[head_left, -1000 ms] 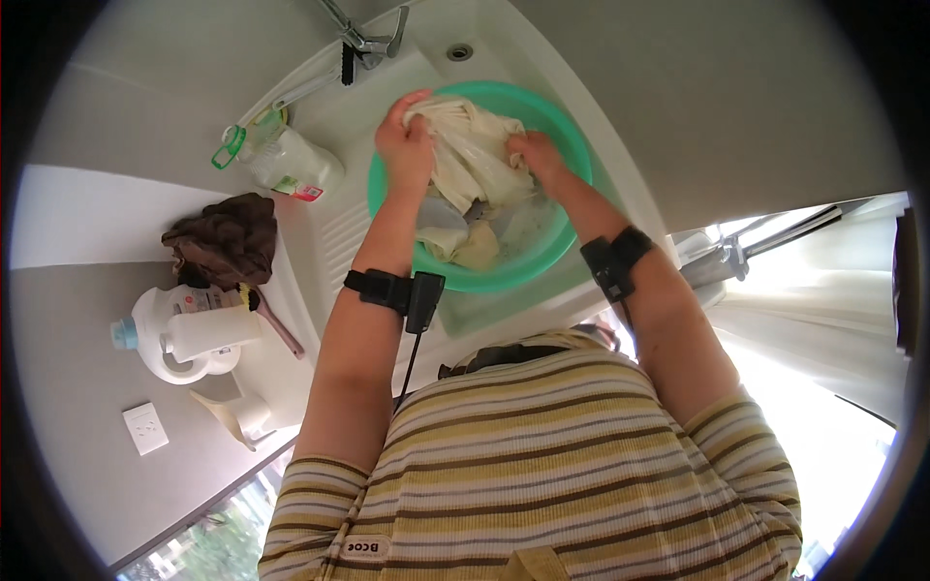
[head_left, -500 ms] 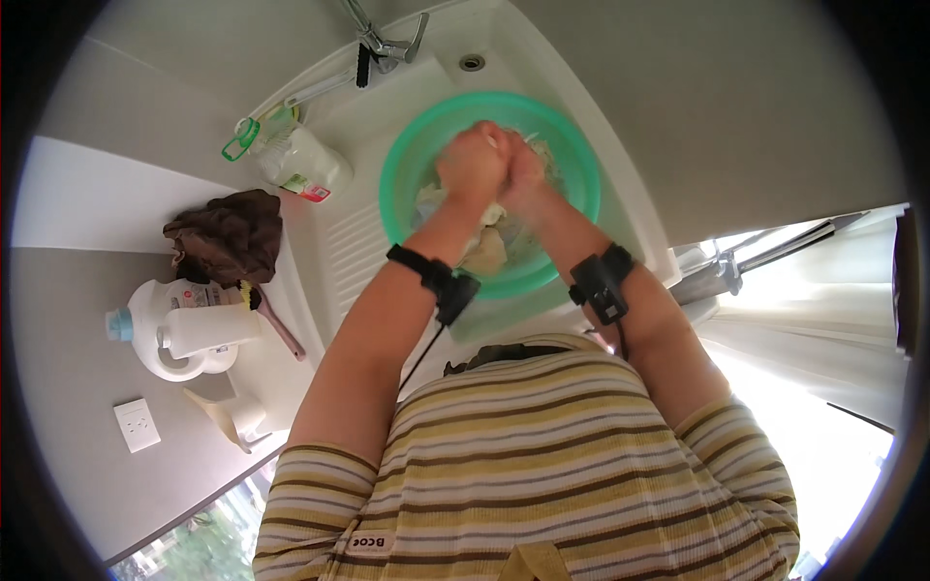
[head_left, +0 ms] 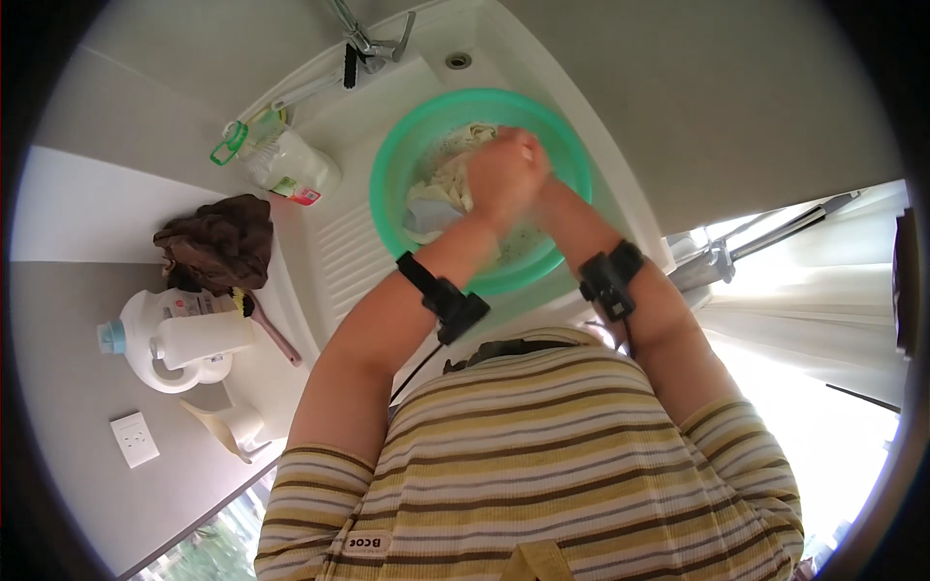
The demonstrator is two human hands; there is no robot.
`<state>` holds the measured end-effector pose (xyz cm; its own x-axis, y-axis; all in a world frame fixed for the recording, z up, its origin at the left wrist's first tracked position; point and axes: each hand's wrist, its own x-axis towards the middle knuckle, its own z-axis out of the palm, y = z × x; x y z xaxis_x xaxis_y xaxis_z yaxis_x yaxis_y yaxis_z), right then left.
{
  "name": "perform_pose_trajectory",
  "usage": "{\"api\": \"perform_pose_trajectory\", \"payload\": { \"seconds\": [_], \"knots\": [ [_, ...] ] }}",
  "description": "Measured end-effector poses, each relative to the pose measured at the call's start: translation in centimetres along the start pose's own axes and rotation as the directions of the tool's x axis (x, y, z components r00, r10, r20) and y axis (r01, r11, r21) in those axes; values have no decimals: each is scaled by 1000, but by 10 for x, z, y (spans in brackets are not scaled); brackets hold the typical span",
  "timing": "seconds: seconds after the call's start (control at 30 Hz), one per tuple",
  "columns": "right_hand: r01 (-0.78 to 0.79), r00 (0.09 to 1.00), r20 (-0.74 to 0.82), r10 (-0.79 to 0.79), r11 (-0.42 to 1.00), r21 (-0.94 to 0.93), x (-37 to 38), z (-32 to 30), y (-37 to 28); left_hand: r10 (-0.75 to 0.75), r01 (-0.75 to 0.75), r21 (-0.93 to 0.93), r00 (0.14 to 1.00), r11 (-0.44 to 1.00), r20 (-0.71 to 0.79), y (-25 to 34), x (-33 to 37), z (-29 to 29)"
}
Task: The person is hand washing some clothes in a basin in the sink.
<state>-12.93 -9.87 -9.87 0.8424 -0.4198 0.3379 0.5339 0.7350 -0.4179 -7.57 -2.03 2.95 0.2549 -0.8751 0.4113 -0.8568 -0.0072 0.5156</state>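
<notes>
So, 2 bare hands meet over a round, smooth mint-green plastic basin (head_left: 382,198) set in a glossy white sink with a ridged washboard slope (head_left: 349,254). Left hand (head_left: 496,182) and right hand (head_left: 539,167) press against each other; fingers look curled, but blur hides what they pinch, can't tell. Rumpled, wet cream cloth (head_left: 449,184) lies in the basin, partly under the left hand, with a smooth grey-blue piece of fabric (head_left: 434,214) beside it. Sudsy-looking water around both.

Off to the left: clear plastic jug with a green loop handle (head_left: 300,160), crumpled dark brown cloth (head_left: 218,240), rounded white plastic bottle with a pale blue cap (head_left: 143,339).

Labels: red-and-green on the clear jug, pale printed panel on the white bottle, small light rectangular patch (head_left: 368,544) on the ribbed striped shirt (head_left: 523,445).
</notes>
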Motion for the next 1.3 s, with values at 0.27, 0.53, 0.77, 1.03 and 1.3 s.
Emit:
{"api": "perform_pose_trajectory", "payload": {
  "seconds": [0.27, 0.53, 0.77, 1.03, 1.3],
  "knots": [
    [-549, 639, -769, -27, 684, -480, 35, 65, -28, -212, 214, 5, 972, 977, -103, -86, 21, -4],
    [-585, 790, -559, -251, -580, -567, 18, 30, -19, -179, -49, 372, 814, 927, 553, -116, -2, -4],
    [-478, 717, -688, -114, -798, -367, 12, 40, 7, -344, 6, 468, 687, 884, 640, -121, -20, 25],
    [-468, 701, -700, -138, -829, -306, 12, 30, 15, -398, 106, 446, 661, 889, 636, -118, -16, 39],
    [-307, 947, -310, -88, -541, -783, -3, -38, -20, -134, 91, 113, 869, 989, 476, -132, -16, 14]
  ]
}}
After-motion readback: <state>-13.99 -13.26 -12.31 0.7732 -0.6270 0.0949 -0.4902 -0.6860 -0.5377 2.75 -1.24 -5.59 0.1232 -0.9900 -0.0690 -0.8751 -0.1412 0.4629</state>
